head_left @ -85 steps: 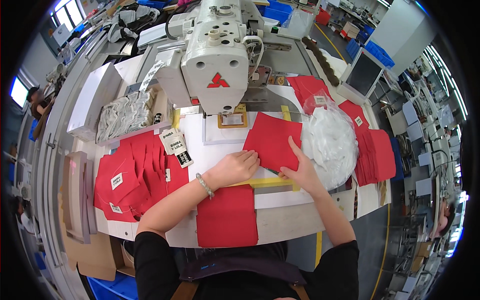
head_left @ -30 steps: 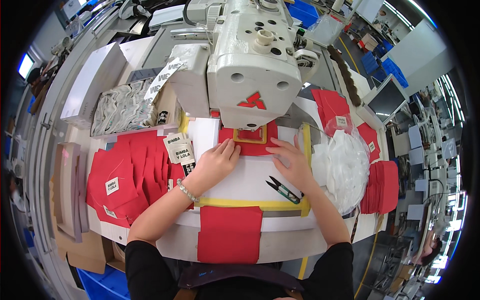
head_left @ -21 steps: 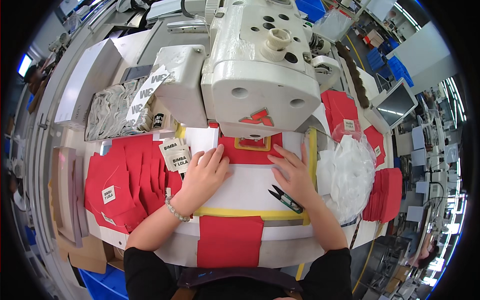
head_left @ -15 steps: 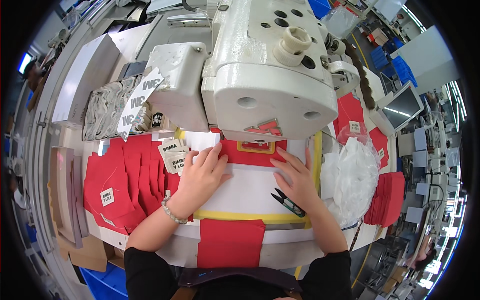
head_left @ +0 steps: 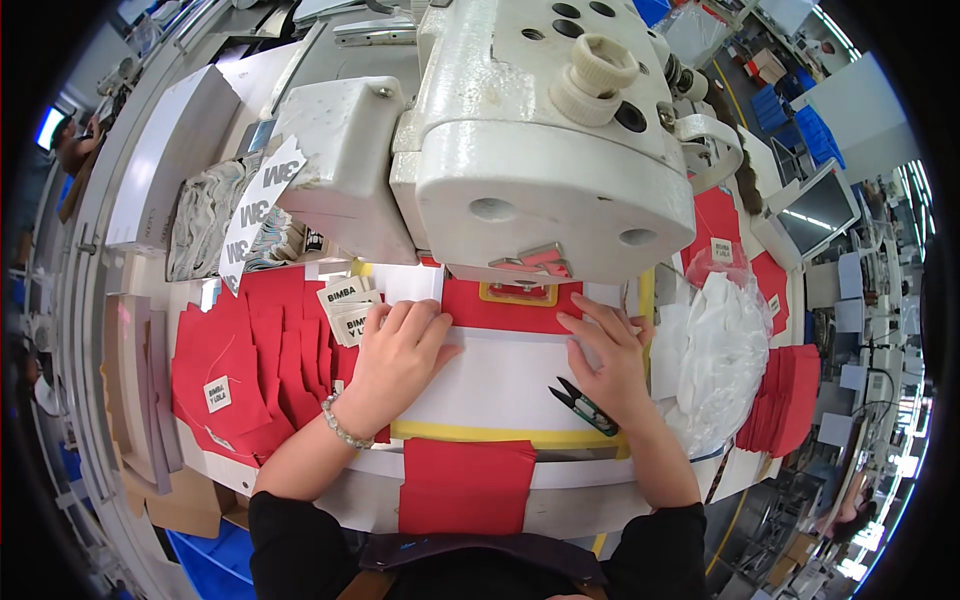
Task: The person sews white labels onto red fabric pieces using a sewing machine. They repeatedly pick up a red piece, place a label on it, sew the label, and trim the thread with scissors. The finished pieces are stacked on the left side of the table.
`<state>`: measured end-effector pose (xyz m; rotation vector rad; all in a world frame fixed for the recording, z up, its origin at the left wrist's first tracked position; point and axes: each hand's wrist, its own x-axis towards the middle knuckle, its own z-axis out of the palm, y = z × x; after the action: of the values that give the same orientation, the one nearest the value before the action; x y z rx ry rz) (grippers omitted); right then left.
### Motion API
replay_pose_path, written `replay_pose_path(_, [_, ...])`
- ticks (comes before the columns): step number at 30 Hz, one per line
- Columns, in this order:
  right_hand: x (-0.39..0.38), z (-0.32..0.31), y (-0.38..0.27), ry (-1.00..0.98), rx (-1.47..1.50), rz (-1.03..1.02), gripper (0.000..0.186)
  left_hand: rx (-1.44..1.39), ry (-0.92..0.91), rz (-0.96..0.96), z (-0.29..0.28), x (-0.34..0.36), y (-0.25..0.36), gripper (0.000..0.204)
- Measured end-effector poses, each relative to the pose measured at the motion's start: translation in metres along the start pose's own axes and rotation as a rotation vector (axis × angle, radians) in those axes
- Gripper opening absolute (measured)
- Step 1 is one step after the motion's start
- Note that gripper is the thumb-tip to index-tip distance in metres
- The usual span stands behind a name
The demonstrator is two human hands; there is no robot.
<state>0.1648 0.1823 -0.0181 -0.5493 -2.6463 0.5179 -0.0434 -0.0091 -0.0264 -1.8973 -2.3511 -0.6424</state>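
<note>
A red fabric piece (head_left: 508, 318) lies under the yellow-edged clamp (head_left: 518, 293) of a white sewing machine (head_left: 540, 180). My left hand (head_left: 398, 358) rests open on the white board (head_left: 490, 375), just left of the piece, fingers loosely bent. My right hand (head_left: 610, 365) is open, its fingertips at the piece's right edge. Thread snips (head_left: 583, 405) lie below that hand. Fabric labels (head_left: 342, 292) lie above my left hand, on a pile of red pieces (head_left: 240, 370). Another red stack (head_left: 465, 485) lies at the front edge.
A box of fabric strips (head_left: 200, 220) and a long white box (head_left: 170, 150) stand back left. A plastic bag of white pieces (head_left: 720, 360), red stacks (head_left: 775, 400) and a screen (head_left: 810, 215) are at right. A co-worker (head_left: 75, 150) is at far left.
The red piece, earlier held in both my hands, now lies under the clamp. My hands have moved a little outward, and the machine looms larger in view.
</note>
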Motion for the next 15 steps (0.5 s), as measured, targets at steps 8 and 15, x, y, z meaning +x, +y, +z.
replay_pose_path(8, [-0.0010,0.0007,0.0070,0.074,-0.086,-0.015,0.035,-0.028,0.021,-0.023,-0.0024,0.0013,0.0005,0.035])
replay_pose_path(15, [-0.0006,0.0030,0.0050,0.081,-0.089,-0.013,0.034,0.013,0.056,0.004,0.0009,0.0027,-0.0018,0.030])
